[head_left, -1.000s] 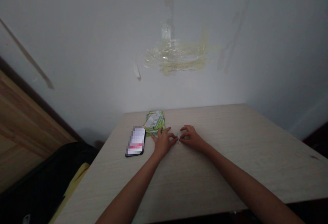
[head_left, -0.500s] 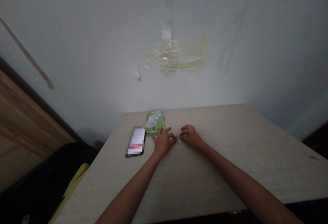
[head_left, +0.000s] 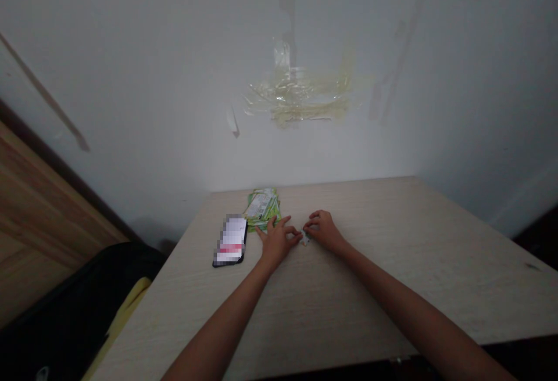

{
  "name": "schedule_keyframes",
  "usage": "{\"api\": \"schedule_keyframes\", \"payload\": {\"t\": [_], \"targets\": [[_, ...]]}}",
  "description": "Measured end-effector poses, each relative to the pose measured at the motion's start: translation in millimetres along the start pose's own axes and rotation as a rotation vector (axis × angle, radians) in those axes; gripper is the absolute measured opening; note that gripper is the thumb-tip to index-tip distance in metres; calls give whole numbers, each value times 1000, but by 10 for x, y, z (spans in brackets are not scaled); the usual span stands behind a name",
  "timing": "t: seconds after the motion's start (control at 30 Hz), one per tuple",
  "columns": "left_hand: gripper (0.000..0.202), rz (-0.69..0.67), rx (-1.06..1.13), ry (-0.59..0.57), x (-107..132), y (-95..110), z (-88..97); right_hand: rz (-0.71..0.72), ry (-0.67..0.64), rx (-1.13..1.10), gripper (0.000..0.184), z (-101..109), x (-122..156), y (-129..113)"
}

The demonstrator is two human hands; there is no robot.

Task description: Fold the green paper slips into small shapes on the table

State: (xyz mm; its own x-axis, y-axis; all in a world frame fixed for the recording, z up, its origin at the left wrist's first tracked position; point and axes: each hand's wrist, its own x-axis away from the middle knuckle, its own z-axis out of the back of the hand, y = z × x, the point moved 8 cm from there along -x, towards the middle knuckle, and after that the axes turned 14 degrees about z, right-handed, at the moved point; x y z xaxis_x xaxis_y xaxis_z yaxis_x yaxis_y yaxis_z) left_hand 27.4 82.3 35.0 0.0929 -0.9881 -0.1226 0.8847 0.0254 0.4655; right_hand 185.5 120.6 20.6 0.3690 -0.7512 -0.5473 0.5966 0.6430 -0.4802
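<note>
Both of my hands rest on the pale wooden table (head_left: 392, 265), fingertips meeting over a tiny pale object (head_left: 304, 240) that I cannot make out. My left hand (head_left: 276, 240) pinches it from the left with thumb and forefinger, the other fingers spread. My right hand (head_left: 322, 231) is curled and pinches it from the right. Just behind my left hand lie green and white packets (head_left: 263, 207).
A phone (head_left: 231, 240) lies face up left of my left hand. A white wall with old tape residue (head_left: 300, 93) rises behind the table. A dark bag or chair with a yellow part (head_left: 87, 311) stands at the lower left, beside wooden panelling (head_left: 35, 218).
Both hands have stayed in nearly the same place, the fingertips shifting only slightly around the tiny object.
</note>
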Motion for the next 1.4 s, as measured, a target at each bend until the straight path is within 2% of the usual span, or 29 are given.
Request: {"api": "schedule_keyframes", "payload": {"t": [0.33,0.5,0.73,1.03,1.4], "targets": [[13,25,-28,-22,13,25,18,-42,42,25,15,15,-6,-9],[14,6,-22,19,27,28,22,-58,46,-13,15,19,15,21],[26,14,-28,57,27,-23,32,-41,39,-45,17,44,50,66],[15,18,17,44,43,-51,-10,59,-23,-39,15,14,91,-31],[14,119,93,20,45,-78,-33,52,-42,-92,17,4,60,-30]]}}
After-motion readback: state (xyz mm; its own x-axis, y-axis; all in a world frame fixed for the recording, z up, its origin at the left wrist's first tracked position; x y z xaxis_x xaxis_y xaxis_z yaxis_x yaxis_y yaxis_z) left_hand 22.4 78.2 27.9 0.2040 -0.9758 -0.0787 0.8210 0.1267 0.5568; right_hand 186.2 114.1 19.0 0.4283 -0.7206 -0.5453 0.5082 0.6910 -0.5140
